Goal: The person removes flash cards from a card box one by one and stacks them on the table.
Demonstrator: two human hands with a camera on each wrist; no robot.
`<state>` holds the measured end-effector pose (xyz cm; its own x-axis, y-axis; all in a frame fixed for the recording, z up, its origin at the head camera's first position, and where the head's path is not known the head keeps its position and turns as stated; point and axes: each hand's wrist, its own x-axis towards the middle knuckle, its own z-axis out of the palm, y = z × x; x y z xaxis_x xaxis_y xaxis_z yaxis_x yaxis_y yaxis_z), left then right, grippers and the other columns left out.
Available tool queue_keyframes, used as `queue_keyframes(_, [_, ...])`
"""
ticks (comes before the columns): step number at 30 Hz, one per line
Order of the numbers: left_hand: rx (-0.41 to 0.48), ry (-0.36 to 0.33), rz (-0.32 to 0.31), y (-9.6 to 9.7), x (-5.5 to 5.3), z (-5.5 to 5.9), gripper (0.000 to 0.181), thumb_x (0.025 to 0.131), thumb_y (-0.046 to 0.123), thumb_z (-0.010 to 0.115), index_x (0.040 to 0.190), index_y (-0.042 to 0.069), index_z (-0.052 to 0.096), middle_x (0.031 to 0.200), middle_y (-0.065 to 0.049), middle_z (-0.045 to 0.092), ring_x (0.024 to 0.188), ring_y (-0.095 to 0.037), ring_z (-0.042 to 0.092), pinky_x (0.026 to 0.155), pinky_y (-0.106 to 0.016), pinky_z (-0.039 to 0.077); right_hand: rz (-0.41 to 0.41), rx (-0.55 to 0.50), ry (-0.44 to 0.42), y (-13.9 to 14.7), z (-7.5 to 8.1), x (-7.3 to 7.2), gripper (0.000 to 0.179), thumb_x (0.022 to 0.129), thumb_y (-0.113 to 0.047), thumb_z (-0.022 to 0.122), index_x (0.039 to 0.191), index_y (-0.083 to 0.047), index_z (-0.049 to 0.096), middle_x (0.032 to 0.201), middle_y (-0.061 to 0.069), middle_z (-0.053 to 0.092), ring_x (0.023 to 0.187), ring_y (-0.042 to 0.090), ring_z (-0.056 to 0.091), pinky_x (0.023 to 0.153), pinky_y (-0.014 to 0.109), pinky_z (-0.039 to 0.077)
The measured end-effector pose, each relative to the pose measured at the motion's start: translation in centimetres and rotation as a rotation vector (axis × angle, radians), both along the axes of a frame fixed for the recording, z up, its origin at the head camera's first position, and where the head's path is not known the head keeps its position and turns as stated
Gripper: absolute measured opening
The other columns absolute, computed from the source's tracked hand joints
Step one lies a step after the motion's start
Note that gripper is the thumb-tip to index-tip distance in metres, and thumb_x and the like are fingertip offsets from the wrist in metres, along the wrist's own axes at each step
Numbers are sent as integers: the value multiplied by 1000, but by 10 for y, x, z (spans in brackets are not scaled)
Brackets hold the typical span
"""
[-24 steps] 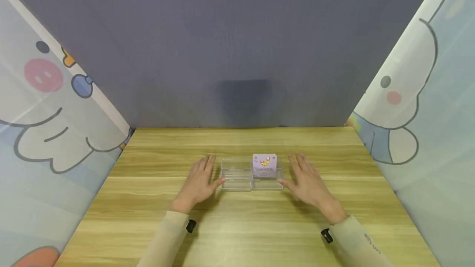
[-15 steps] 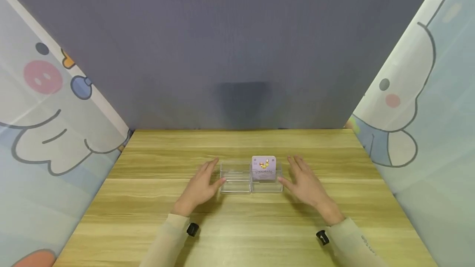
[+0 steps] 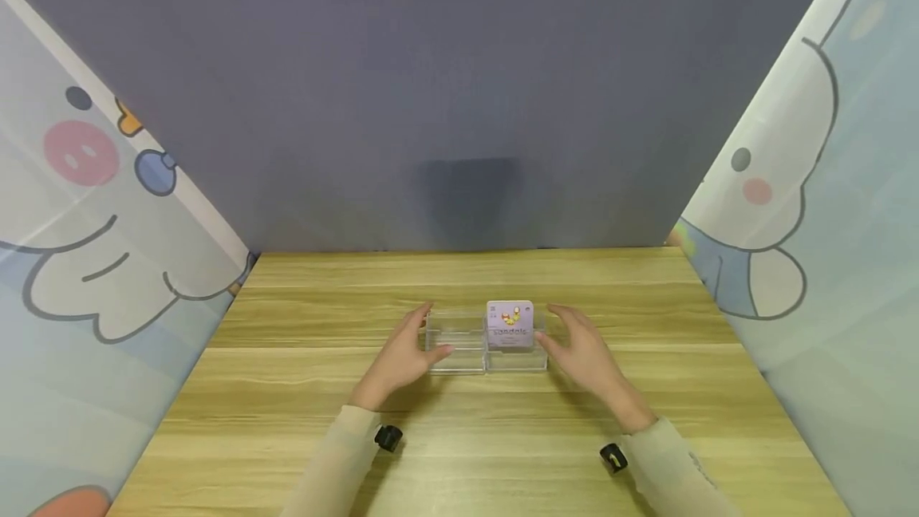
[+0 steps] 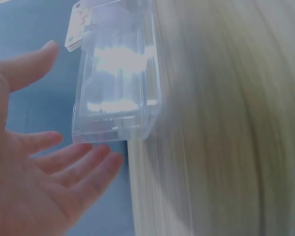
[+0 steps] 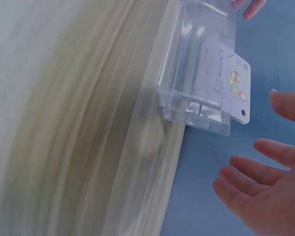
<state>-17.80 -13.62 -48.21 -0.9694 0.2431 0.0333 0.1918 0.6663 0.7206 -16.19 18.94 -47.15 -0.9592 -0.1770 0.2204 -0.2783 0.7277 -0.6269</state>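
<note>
One clear holder [image 3: 457, 362], one card [image 3: 510, 325] showing in its right half
Left hand [image 3: 403, 355] and right hand [image 3: 586, 355], both spread wide, flank its two ends.

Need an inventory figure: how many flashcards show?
1 visible: the "sandals" flashcard, in the right half of the clear plastic card holder; others may be hidden behind it.

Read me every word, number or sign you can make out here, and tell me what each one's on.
"sandals": on the card in the clear holder.
Smaller print on the card: too small to read.
Lettering on the right sleeve: too blurred to read.
</note>
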Motion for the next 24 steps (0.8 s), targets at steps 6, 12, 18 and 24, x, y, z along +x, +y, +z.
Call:
queue_keyframes(6, [39, -49, 5, 4, -2, -3, 96, 86, 36, 83, 160, 10, 28, 159, -18, 35, 142, -42, 37, 113, -63, 35, -20, -49, -11, -5, 3, -5, 58, 96, -25, 72, 142, 5, 51, 143, 27, 52, 132, 48, 48, 110, 64, 38])
queue_keyframes(12, [78, -65, -23, 6, -2, -3, 98, 83, 28, 86, 159, 7, 28, 154, -20, 40, 139, -42, 40, 112, -62, 36, -38, -87, -7, -8, 3, -7, 54, 96, -23, 73, 139, 5, 55, 138, 26, 57, 125, 45, 54, 103, 63, 45])
queue_keyframes(18, [79, -67, -23, 6, -4, -6, 97, 82, 21, 87, 158, 6, 28, 149, -19, 45, 136, -40, 44, 112, -59, 38, -38, -110, -2, -12, 1, -11, 52, 94, -21, 75, 136, 4, 58, 134, 25, 59, 122, 43, 57, 101, 60, 48])
queue_keyframes(24, [71, -62, -15, 5, -7, -11, 96, 80, 17, 88, 157, 6, 31, 142, -18, 50, 129, -38, 50, 109, -57, 42, -35, -125, -2, -14, 1, -15, 52, 93, -20, 76, 136, 4, 58, 133, 24, 60, 122, 43, 57, 101, 60, 48])
